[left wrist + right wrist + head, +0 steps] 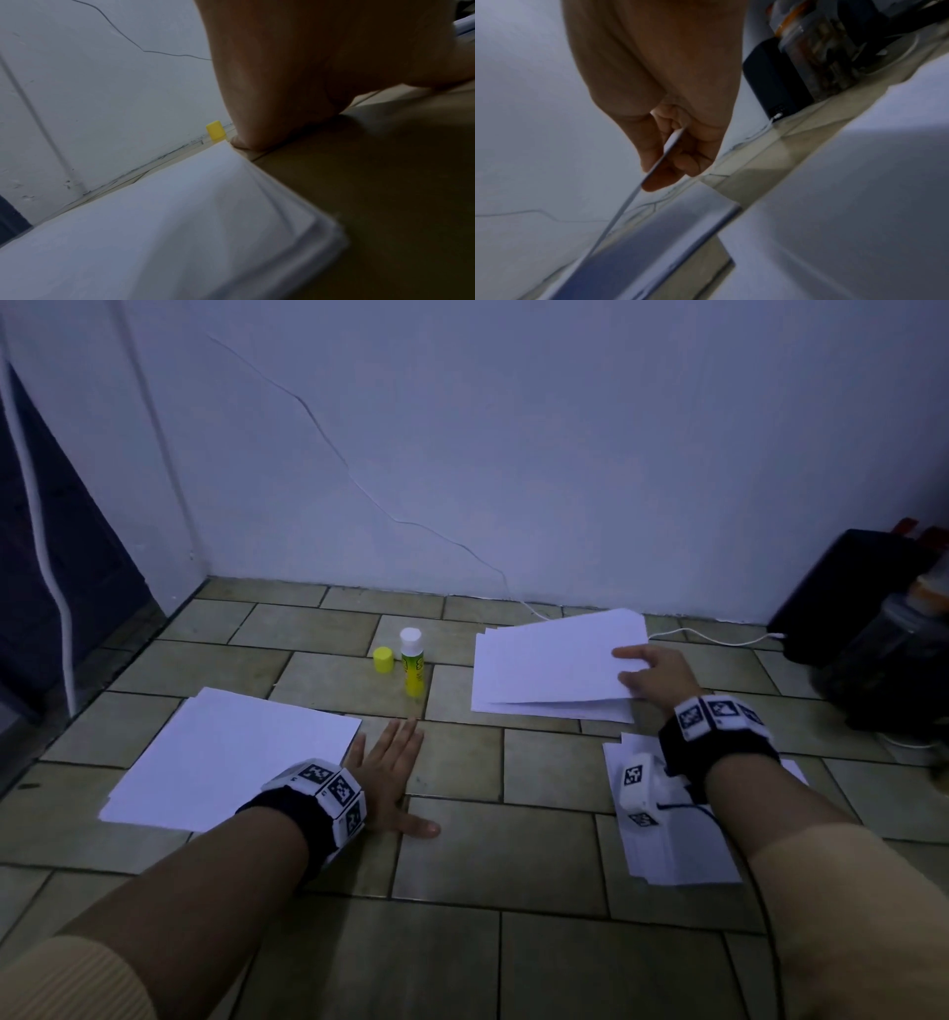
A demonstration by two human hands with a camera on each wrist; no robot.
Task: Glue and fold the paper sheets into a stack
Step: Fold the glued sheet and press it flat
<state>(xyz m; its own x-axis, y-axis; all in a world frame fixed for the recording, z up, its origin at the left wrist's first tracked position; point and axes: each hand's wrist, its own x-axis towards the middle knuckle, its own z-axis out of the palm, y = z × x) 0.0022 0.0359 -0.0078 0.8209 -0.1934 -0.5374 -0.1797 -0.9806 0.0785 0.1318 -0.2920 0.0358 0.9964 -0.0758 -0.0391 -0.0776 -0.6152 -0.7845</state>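
— Paper sheets, white and thin, are seen in three lots on the floor: a flat pile of unfolded white sheets (226, 757) at the left, a fanned set of folded white sheets (554, 660) at the far right, and a smaller pile of white sheets (672, 845) nearer the body, partly hidden under the right forearm.

— How much is judged to be done?

— Part of it, by the look of things. Several sheets appear already folded at the right, while a good many are left untouched at the left. The white-and-yellow glue stick (412, 662) is stood upright between the piles with its yellow cap (383, 659) off and set just beside it, so gluing is taken to be under way, not finished.

— And the hands?

— The right hand (652, 672) is closed in a pinch on the near right corner of the top folded sheet; in the right wrist view the sheet's edge is caught between thumb and fingers (693, 160). The left hand (390, 778) is laid flat with fingers straight on the floor, just beside the unfolded pile; nothing is held.

— The surroundings?

— A floor of greenish-beige rectangular tiles (513, 855) is used instead of any table. A pale cracked wall (513, 428) is met behind, a white cable (719, 636) is run along its foot, and a dark box-like object (842, 598) is stood at the right. The light is dim.
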